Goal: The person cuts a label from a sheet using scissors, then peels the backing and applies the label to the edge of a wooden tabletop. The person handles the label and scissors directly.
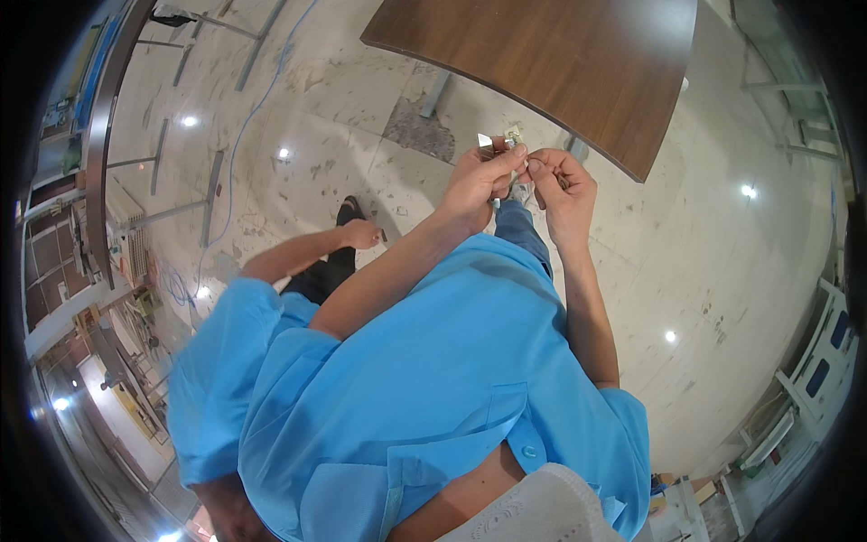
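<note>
My left hand point(479, 183) is closed, thumb pressed on the fingers, around a small shiny silver piece point(485, 142). A small crumpled yellowish bit point(513, 135) sticks up beside it at the fingertips. Against these fingertips my right hand point(562, 187) is closed in a pinch, its fingers curled inward. What it grips is too small to name; a dark spot shows among its fingers. Both hands are in front of my body, just short of the near edge of a brown wooden tabletop point(560, 54).
Close on my left stands a person in a blue shirt point(217, 370), one hand point(364, 234) hanging low. A blue cable point(237, 149) runs over the stained floor point(379, 108) near grey metal frames point(213, 194). White panels point(817, 361) lean at the far right.
</note>
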Demonstrator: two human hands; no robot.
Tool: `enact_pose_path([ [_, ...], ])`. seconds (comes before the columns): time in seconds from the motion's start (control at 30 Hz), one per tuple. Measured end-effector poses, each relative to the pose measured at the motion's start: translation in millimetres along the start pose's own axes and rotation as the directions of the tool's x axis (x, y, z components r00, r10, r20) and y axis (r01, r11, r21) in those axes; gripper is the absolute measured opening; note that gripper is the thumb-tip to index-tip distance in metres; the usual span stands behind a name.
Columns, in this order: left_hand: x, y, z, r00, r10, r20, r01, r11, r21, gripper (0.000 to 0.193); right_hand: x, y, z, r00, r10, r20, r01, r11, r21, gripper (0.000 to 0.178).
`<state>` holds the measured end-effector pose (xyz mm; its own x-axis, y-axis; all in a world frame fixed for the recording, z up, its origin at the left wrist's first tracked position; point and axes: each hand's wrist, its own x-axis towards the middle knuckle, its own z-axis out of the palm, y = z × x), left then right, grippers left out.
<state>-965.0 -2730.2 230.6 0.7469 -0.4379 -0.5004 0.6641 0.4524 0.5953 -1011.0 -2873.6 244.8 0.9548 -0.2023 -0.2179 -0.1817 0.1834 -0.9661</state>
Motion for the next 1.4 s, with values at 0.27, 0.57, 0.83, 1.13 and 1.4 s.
enact_pose_path([
  [0.27, 6, 3, 9, 1.000, -0.002, 0.026, 0.001, 0.998, 0.056, 0.019, 1, 4, -5, 0.997, -0.040, -0.069, 0.039, 0.999, -0.017, 0.009],
  [0.57, 10, 0, 14, 0.992, 0.127, -0.016, -0.122, 0.976, 0.178, 0.018, 1, 2, -3, 0.994, -0.035, -0.100, 0.036, 0.999, 0.004, 0.009],
  [0.83, 8, 8, 17, 0.999, 0.025, -0.025, -0.021, 0.984, 0.178, 0.016, -1, -1, 0, 0.989, -0.051, -0.139, 0.051, 0.999, -0.007, 0.008],
  [1.13, 27, 8, 29, 0.989, -0.113, 0.099, 0.084, 0.962, 0.261, 0.017, 0, 0, -16, 0.971, -0.019, -0.237, 0.040, 0.996, 0.083, 0.008],
  [1.4, 53, 2, 68, 0.975, -0.164, 0.152, 0.097, 0.923, 0.371, 0.018, 10, -4, -55, 0.955, 0.007, -0.295, 0.037, 0.989, 0.141, 0.008],
])
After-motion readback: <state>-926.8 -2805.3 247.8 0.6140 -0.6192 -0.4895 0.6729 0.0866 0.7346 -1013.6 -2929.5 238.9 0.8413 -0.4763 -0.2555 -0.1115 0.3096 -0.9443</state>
